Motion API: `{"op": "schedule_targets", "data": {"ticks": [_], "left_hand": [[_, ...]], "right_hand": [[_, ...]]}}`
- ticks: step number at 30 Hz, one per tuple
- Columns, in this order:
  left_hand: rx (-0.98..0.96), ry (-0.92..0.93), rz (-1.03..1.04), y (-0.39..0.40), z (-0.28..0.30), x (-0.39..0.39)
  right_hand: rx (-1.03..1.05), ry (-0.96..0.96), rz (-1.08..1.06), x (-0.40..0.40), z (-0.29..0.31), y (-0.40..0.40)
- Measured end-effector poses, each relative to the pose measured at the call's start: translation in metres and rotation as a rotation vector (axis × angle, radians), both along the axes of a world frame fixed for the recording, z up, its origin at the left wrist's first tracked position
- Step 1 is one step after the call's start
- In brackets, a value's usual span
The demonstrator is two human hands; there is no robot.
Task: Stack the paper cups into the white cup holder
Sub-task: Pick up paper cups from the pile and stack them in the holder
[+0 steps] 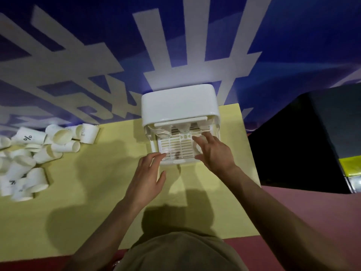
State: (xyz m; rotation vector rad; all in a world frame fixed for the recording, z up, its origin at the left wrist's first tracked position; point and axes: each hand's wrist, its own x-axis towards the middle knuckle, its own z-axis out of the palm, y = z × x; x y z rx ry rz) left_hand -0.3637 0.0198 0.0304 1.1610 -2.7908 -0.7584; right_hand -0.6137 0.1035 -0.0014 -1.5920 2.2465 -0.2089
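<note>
Seen from the head camera, the white cup holder (179, 106) stands at the far edge of the yellow tabletop (93, 192), against a blue-and-white banner (175, 45), its slatted tray (178, 146) extending toward the person. Both hands are spread, holding nothing: the left hand (148, 177) touches the tray's near left corner and the right hand (214, 151) rests over its right side, probably to steady or adjust it before loading. The paper cups (35, 151) lie in a loose pile at the far left, well apart, mostly on their sides, long axes pointing various ways.
</note>
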Motion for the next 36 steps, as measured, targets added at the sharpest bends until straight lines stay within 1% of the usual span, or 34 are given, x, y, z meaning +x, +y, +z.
{"op": "schedule_targets", "data": {"ticks": [4,8,11,14,19,22,25,32,36], "left_hand": [[0.04,0.016,0.07,0.005,-0.001,0.021],[0.065,0.028,0.094,0.005,-0.001,0.042],[0.072,0.032,0.089,-0.002,-0.004,0.061],[0.078,0.031,0.079,-0.014,-0.01,0.082],[0.094,0.069,0.066,-0.045,-0.013,0.13],[0.096,0.098,0.122,-0.073,-0.008,0.179],[0.09,0.116,0.224,-0.106,-0.007,0.243],[0.042,0.035,0.509,-0.183,-0.033,0.41],[0.066,-0.035,0.529,-0.211,-0.058,0.447]], "right_hand": [[0.043,-0.015,-0.012,0.003,-0.004,-0.014],[0.094,0.063,-0.018,0.013,0.005,-0.015],[0.02,0.106,-0.046,0.028,0.02,-0.01],[-0.067,0.12,-0.06,0.058,0.038,-0.011],[-0.07,0.059,-0.057,0.142,0.057,-0.041],[-0.059,0.009,0.005,0.207,0.062,-0.07],[-0.033,-0.023,0.085,0.271,0.06,-0.101],[0.069,-0.088,0.227,0.388,0.039,-0.163],[0.122,-0.089,0.304,0.423,0.029,-0.192]]}}
